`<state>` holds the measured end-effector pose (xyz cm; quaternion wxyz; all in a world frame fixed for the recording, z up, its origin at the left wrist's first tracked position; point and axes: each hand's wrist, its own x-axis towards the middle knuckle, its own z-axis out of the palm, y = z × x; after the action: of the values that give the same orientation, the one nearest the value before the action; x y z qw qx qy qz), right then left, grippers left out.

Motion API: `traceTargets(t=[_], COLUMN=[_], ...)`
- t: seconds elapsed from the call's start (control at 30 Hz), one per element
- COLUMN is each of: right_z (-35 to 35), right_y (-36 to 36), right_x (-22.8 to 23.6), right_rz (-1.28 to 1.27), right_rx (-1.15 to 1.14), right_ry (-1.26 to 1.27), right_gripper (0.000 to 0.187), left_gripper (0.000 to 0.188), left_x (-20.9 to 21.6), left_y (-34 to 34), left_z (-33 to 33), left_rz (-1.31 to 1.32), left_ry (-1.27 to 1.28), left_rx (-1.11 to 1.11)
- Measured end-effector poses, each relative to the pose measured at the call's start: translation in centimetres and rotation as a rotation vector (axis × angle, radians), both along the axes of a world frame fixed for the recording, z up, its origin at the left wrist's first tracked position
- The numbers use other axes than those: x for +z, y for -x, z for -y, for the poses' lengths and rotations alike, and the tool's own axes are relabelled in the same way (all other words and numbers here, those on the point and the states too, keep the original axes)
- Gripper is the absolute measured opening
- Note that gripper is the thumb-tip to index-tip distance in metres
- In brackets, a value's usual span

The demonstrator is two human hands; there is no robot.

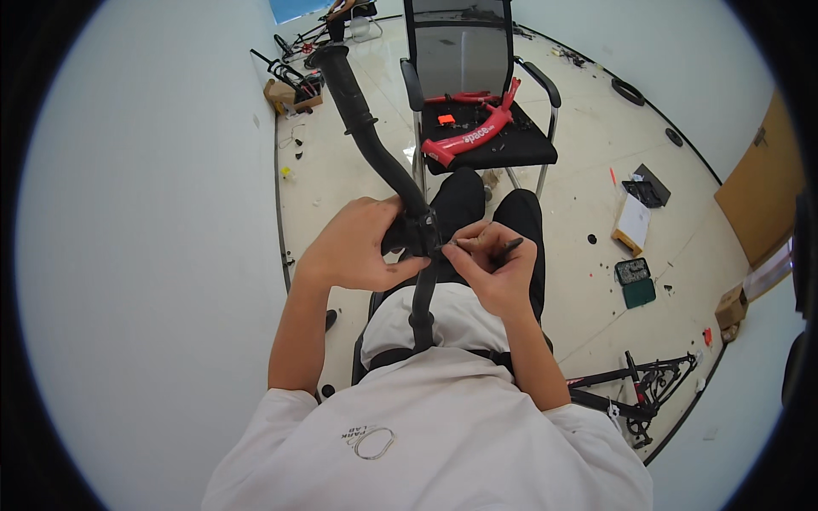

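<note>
A black bicycle handlebar (pixel 388 175) runs from the upper left down to my lap, with a ribbed grip (pixel 341 89) at its far end. Around the stem clamp (pixel 423 228) at its middle, my left hand (pixel 351 243) is closed, thumb along the near side. My right hand (pixel 498 268) is closed too, its thumb and forefinger pinched against the clamp's right side. Whatever small piece lies between those fingertips is too small to make out. A slim black tool (pixel 509 248) sticks out of that hand's curled fingers.
Ahead stands a black office chair (pixel 490 153) bearing a red bicycle frame (pixel 473 140). To the right on the floor lie a green case (pixel 639 292) of small parts, a cardboard piece (pixel 632 223) and a dark bicycle frame (pixel 639 387). Another person (pixel 337 21) sits far back.
</note>
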<state>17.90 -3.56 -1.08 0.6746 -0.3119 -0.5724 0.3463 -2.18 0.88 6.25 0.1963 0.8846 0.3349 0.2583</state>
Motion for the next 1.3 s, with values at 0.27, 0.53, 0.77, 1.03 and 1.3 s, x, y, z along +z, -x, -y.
traceTargets(t=[0.27, 0.53, 0.77, 1.03, 1.3], right_z=[0.0, 0.8, 1.0, 0.3, 0.3], right_y=[0.0, -0.8, -1.1, -0.2, -1.7], right_x=[0.0, 0.2, -0.2, -0.4, 0.6], right_rz=[0.073, 0.148, 0.187, 0.387, 0.334], right_rx=[0.006, 0.032, 0.048, -0.080, 0.104], right_ry=[-0.037, 0.113, 0.105, -0.072, 0.144], right_gripper=[0.015, 0.010, 0.013, 0.017, 0.012], left_gripper=[0.042, 0.040, 0.041, 0.040, 0.038], left_x=[0.0, 0.6, 0.3, 0.5, -0.3], left_y=[-0.4, -0.9, -1.4, -1.6, -1.2], left_z=[-0.1, 0.5, 0.1, -0.4, -0.3], left_rz=[-0.012, -0.068, -0.059, -0.145, -0.029], left_ry=[-0.005, 0.095, 0.031, 0.004, 0.023], left_rx=[0.000, 0.043, 0.024, 0.057, 0.011])
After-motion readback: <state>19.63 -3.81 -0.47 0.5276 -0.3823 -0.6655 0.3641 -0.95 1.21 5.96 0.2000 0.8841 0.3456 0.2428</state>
